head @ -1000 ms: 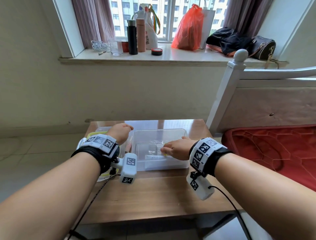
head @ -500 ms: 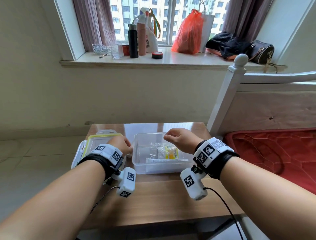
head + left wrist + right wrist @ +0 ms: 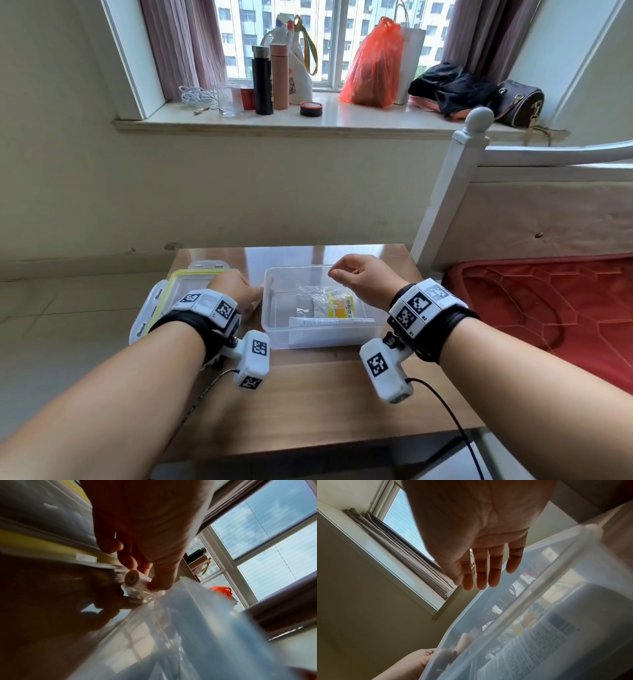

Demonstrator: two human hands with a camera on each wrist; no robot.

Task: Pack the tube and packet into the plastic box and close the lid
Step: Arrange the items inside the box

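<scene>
A clear plastic box (image 3: 322,337) stands mid-table. Inside it a white tube (image 3: 329,321) lies along the front wall, and a clear packet with a yellow label (image 3: 339,303) lies behind the tube. The yellow-rimmed lid (image 3: 186,282) lies flat to the left of the box. My left hand (image 3: 239,291) rests over the lid's right edge, beside the box's left wall. In the left wrist view its fingers (image 3: 130,559) pinch a small white cylinder (image 3: 135,580). My right hand (image 3: 359,277) hovers above the box's back right with relaxed fingers (image 3: 481,574), holding nothing.
A white bed frame (image 3: 445,192) and a red mattress (image 3: 548,308) stand close on the right. The windowsill (image 3: 308,120) behind holds bottles, a glass, an orange bag and dark bags. Bare wooden table (image 3: 308,404) shows in front of the box.
My right hand has lifted up and back out of the box, leaving the packet and tube inside. My left hand has stayed by the box's left wall.
</scene>
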